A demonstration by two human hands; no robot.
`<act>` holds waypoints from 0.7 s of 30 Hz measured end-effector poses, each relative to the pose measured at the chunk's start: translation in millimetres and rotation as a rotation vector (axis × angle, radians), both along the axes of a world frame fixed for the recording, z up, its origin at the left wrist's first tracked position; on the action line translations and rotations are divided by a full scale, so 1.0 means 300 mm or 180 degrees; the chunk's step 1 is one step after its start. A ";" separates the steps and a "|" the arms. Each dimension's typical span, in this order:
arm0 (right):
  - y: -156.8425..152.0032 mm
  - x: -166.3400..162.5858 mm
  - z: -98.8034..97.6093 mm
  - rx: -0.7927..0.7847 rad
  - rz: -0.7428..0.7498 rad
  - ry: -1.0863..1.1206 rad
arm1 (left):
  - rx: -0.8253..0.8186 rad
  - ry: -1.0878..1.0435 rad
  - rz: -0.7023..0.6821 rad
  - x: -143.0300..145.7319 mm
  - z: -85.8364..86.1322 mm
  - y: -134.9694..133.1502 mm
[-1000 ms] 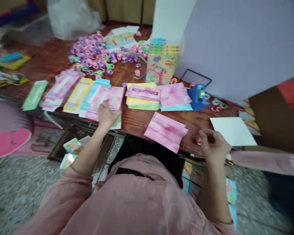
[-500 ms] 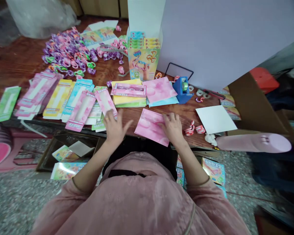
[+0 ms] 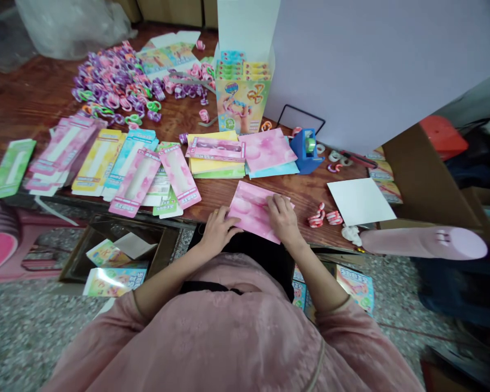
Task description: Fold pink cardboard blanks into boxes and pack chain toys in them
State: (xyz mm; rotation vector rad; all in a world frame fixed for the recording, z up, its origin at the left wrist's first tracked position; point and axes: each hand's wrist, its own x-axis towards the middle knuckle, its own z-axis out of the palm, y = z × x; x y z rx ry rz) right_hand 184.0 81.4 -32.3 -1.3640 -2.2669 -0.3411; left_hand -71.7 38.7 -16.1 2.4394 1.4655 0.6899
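A pink printed paper sheet (image 3: 251, 209) lies at the table's front edge between my hands. My left hand (image 3: 217, 231) is at its left corner, thumb and fingers closed on the edge. On the sheet's right side, my right hand (image 3: 283, 218) has its fingers bent over the paper and closed on it. Just left of my left hand lies a flat pink window box (image 3: 180, 175), on top of green ones. Beyond the sheet is a pink window box with a toy inside (image 3: 215, 149), resting on yellow and green sheets. More pink sheets (image 3: 265, 149) lie beside it.
Flat window boxes (image 3: 96, 163) fan out leftward, before a heap of coloured twist toys (image 3: 110, 84). An upright display box (image 3: 240, 103) stands behind. To the right are a blue tape dispenser (image 3: 306, 149), red-white twist toys (image 3: 324, 216), a white card (image 3: 361, 201) and a pink cylinder (image 3: 422, 242).
My left hand has left the pink window box and moved right and nearer me, to the pink sheet's left corner. My right hand has shifted slightly left on the sheet.
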 end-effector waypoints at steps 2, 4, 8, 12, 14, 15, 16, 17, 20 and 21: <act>0.000 -0.001 -0.005 0.0137 0.0061 0.0021 | -0.0037 -0.0044 0.0013 -0.002 -0.001 0.004; -0.001 -0.004 -0.006 0.0135 0.0047 0.0031 | -0.0061 -0.0092 0.0023 -0.002 -0.005 0.007; -0.005 -0.009 -0.002 0.0052 -0.0092 0.0016 | -0.0083 -0.0203 0.0038 -0.005 -0.016 0.012; -0.008 0.001 0.007 0.0042 0.0075 0.0042 | -0.0076 -0.0316 0.0076 -0.008 -0.028 0.021; -0.010 0.005 0.009 0.0002 0.0191 0.0033 | -0.0067 -0.0336 0.0100 -0.008 -0.032 0.025; -0.012 0.005 0.009 -0.0010 0.0226 0.0027 | -0.0065 -0.0337 0.0108 -0.008 -0.034 0.026; -0.012 0.004 0.008 -0.0012 0.0239 0.0022 | -0.0062 -0.0334 0.0111 -0.008 -0.035 0.026; -0.012 0.001 0.008 -0.0028 0.0227 0.0021 | -0.0060 -0.0333 0.0110 -0.009 -0.036 0.026; -0.008 -0.008 0.019 -0.0204 0.0037 0.0081 | -0.0070 -0.0397 0.0143 -0.009 -0.031 0.018; -0.006 -0.010 0.029 -0.0255 -0.0077 0.0153 | -0.0072 -0.0480 0.0204 -0.006 -0.026 0.014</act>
